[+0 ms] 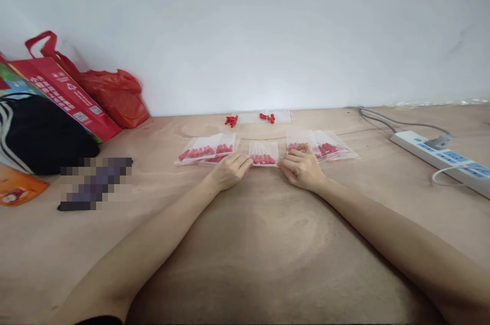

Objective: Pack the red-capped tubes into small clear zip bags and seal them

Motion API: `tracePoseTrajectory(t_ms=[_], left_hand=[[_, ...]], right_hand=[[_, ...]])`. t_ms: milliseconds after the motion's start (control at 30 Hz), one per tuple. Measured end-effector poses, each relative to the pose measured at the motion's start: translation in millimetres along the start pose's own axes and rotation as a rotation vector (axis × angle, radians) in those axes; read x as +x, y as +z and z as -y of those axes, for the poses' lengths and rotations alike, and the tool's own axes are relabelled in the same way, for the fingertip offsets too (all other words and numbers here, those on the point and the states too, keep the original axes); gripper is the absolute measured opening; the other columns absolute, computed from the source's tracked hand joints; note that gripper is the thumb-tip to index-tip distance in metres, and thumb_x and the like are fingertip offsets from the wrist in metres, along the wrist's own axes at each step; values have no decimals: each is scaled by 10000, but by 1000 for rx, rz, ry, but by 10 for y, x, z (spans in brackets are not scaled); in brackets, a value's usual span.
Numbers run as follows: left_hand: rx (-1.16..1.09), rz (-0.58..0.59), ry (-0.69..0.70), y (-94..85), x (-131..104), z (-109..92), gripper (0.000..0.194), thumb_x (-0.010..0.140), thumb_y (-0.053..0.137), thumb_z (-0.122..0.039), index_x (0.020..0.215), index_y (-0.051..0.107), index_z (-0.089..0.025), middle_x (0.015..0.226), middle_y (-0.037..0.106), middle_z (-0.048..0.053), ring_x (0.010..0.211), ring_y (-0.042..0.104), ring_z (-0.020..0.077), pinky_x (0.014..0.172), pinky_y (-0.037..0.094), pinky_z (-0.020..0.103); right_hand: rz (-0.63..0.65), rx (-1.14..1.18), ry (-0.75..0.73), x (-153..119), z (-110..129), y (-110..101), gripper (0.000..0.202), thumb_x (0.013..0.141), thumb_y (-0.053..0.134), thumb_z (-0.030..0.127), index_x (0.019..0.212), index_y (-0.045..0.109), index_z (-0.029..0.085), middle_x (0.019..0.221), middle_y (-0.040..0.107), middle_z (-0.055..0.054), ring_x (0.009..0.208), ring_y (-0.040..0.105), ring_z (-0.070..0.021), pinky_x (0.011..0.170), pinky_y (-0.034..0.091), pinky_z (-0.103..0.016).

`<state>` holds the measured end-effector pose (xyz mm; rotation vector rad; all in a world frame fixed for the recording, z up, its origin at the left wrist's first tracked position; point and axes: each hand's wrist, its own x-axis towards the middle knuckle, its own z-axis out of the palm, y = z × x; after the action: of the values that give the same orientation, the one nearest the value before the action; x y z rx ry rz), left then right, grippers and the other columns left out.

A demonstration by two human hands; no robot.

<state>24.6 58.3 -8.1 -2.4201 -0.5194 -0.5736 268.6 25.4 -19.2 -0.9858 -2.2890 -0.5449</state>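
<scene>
Between my hands lies a small clear zip bag [264, 150] holding a row of red-ended, thin white pieces. My left hand [231, 170] pinches the bag's near left corner, and my right hand [302, 167] pinches its near right corner. Left of it rests a stack of similar filled bags [206, 147], partly behind my left hand. Another group of filled bags [325, 145] lies on the right, partly covered by my right hand. What exactly the red-ended pieces are cannot be made out.
Farther back are loose red pieces [231, 121] and a flat clear bag [283, 117] by the wall. A power strip [447, 156] with cables lies at right. At left stand a red shopping bag [65, 90], a red plastic bag [115, 95], a black drawstring bag [46, 133] and a blurred dark object [95, 184].
</scene>
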Motion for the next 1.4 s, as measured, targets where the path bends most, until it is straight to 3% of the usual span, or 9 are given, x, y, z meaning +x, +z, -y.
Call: tracePoseTrajectory(t_ms=[133,267,400,533,733,900,1067,1200,1400], left_hand=[[-227,-2,-319,23,-94,82,268,882,346,-273,726,521,-143,704,577,50,683,562,146,649,475,288],[-851,25,-820,41,-67,13,268,888,318,-357,910,490,-153,599,562,6,519,562,109,499,473,235],[-1358,70,-981,36,63,-164,277,872,384,-314,1104,431,-171,710,609,36,588,606,111,537,505,244],[-1257,76,-989,7,109,-106,217,765,548,-250,949,560,-136,760,637,47,647,599,118,589,500,244],[-769,50,-1109,-25,55,346,241,713,585,-282,909,619,-147,809,659,52,668,593,145,612,481,260],[-589,216,-1103,-3,40,409,294,706,594,-340,940,622,-164,841,639,45,670,593,149,674,474,269],[-197,159,-1021,-11,55,242,303,728,562,-338,961,604,-148,1016,525,99,775,575,189,701,460,305],[-37,15,-724,-14,51,26,242,778,499,-361,871,619,-173,985,518,93,805,546,216,679,450,335],[-248,-85,-258,83,129,-221,190,780,518,-254,918,579,-138,921,551,87,839,523,175,770,465,305]], right_hand=[[-48,25,95,-41,-60,-13,189,801,441,186,670,577,191,641,604,5,643,478,-126,735,229,-320],[-74,82,150,-32,-29,3,198,807,450,219,657,574,185,644,604,-5,639,489,-129,735,239,-322],[-11,179,62,11,89,-2,179,819,449,210,728,603,198,646,604,6,678,508,-131,745,239,-326],[77,259,17,30,88,-27,167,825,483,329,850,623,242,739,640,8,758,520,-146,752,242,-330],[117,63,415,-6,-270,-27,230,786,491,386,856,629,216,835,648,-48,832,509,-213,725,262,-363],[309,-52,488,-85,-520,-89,337,662,563,368,972,608,244,1000,604,-73,893,480,-256,707,278,-363],[371,-153,466,-87,-545,-105,241,700,488,226,900,621,211,959,622,-67,876,490,-233,707,257,-357],[281,-127,390,-83,-492,-45,210,801,424,223,779,633,203,870,644,-54,826,507,-204,682,246,-343],[119,116,260,-101,-254,28,180,830,452,242,771,618,208,821,653,-26,776,531,-160,677,268,-305]])
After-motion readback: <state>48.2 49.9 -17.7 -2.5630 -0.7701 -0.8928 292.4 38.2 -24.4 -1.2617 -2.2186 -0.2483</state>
